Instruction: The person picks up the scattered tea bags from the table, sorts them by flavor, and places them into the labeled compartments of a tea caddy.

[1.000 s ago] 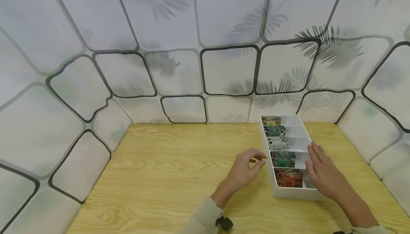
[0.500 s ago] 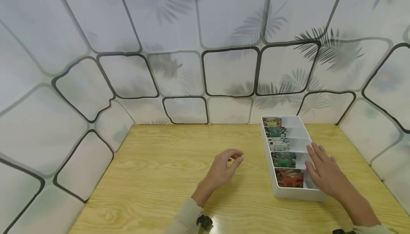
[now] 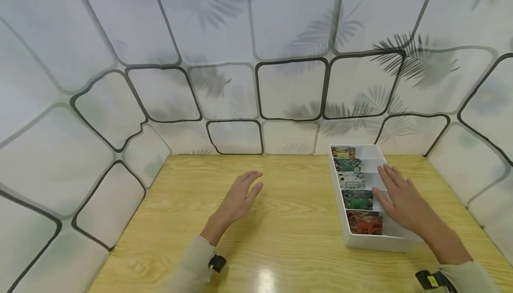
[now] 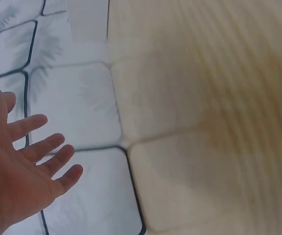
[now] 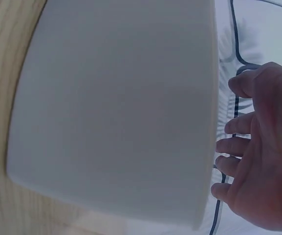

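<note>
A long white divided box [image 3: 374,242] stands on the right part of the table. Its several compartments each hold printed cards at their left side: a red card [image 3: 364,222] in the nearest, then a green one [image 3: 358,199] and a pale one [image 3: 352,180] farther back. My right hand [image 3: 406,201] hovers over the box's right side with straight, relaxed fingers and holds nothing. In the right wrist view the box's white outer wall fills the middle. My left hand [image 3: 236,197] is above the table, well left of the box, its fingers loosely bent around nothing.
The light wood table [image 3: 288,221] extends left of the box. A patterned cloth wall [image 3: 290,90] encloses the back and both sides, close behind the box's far end. Black straps sit at both wrists.
My left hand has moved away from the box's left edge, leftward over the table, its fingers spreading. My right hand has lifted slightly from the box's right rim.
</note>
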### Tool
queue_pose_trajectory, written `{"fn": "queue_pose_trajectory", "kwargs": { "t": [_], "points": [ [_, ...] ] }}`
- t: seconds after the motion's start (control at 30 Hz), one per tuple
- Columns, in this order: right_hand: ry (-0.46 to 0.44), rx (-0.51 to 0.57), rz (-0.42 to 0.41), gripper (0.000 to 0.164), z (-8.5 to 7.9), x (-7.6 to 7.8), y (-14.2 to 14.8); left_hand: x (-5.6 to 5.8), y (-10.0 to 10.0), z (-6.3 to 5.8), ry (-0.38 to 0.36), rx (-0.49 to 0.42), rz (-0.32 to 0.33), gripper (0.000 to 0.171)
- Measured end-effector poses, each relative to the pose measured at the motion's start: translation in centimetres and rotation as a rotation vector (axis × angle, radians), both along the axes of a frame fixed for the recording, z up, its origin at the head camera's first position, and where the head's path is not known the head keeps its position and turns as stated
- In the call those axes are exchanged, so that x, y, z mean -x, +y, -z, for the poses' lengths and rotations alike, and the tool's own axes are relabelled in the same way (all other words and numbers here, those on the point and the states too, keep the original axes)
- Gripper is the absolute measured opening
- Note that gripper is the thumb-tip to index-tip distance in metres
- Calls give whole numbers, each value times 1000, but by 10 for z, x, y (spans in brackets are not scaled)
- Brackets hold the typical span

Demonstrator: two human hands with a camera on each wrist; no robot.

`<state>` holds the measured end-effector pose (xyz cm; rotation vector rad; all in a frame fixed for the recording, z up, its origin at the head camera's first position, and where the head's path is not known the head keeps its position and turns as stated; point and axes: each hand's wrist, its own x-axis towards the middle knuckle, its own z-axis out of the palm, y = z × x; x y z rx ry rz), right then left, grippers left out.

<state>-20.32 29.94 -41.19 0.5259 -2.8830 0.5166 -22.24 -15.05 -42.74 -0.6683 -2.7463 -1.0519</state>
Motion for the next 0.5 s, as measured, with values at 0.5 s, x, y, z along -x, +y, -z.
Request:
{"fn": "queue_pose_trajectory", "kwargs": {
  "t": [0.5],
  "points": [
    [-18,-72,30,73,-24,26,0,25,-58,-30,60,299,-134,66]
  ]
}}
